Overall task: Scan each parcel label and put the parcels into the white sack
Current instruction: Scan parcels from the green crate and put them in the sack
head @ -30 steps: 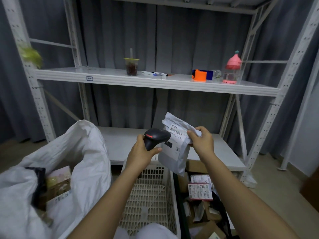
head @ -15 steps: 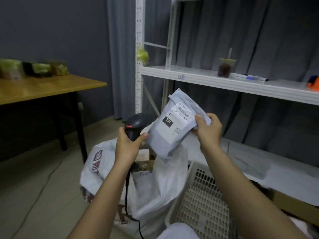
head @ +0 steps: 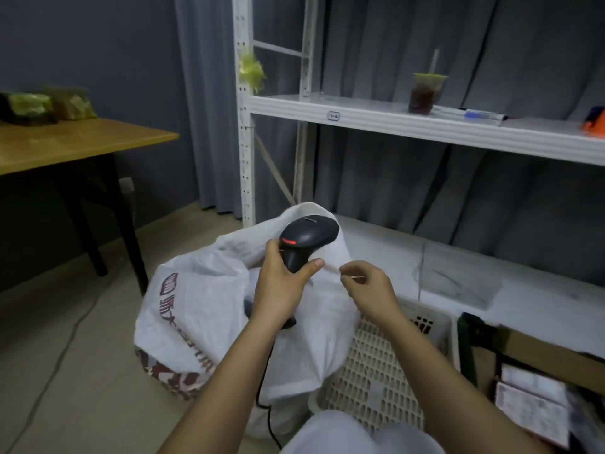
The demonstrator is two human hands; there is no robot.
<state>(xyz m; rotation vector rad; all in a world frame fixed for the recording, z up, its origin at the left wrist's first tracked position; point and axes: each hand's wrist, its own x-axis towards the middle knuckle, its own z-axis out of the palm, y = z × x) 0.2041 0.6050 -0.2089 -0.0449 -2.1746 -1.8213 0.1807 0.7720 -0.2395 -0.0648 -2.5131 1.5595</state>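
The white sack (head: 209,309) with red print stands on the floor in front of me, its mouth open. My left hand (head: 281,290) grips the black barcode scanner (head: 307,237) over the sack's mouth, and its cable hangs down. My right hand (head: 366,286), fingers curled, pinches the sack's rim at its right side. The grey parcel is out of sight. Labelled parcels (head: 533,404) lie in a box at the lower right.
A white perforated basket (head: 376,365) stands right of the sack, in front of the low shelf board (head: 491,290). The upper shelf (head: 425,126) carries a drink cup, pens and an orange item. A wooden table (head: 65,142) stands at the left, and a cable runs across the floor.
The grey parcel held by my right hand has gone from view. Both hands have dropped lower over the sack. My right hand now pinches the sack's rim.
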